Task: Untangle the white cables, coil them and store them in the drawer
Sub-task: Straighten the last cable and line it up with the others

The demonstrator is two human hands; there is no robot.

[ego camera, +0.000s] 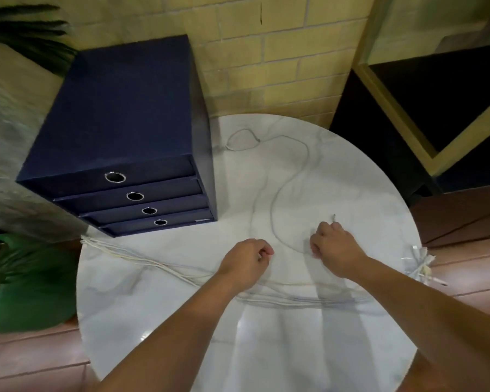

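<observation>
— Fingers (315, 246) of the right hand (335, 250) are seen clenched round a single cable (272, 210). Its short end is shown sticking up above the knuckles.

— And how is the left hand (248, 257) held?

— Its fingers (265, 250) are curled in, with the thumb pressed to the forefinger as in a pinch. Whether a strand is caught there cannot be told, since the picture is too soft.

— Where is the single cable laid?

— It is curved out from under the right hand, then carried away across the table (266, 349) in a long bend. It is ended in a small loop near the far edge, just beside the drawer unit (130, 114).

— And the other white cables?

— A bundle of white cables (294, 301) is stretched across the table beneath both forearms. At the left rim its strands are hung over the edge, and at the right rim the plug ends are splayed out.

— Is the drawer unit opened?

— No. It is stood at the far left of the table, dark blue, and all four drawers are pushed in. Each front is fitted with a metal-ringed hole.

— What is seen behind?

— A yellow brick wall (266, 66) is seen, and green leaves (26, 278) are seen at the left.
</observation>
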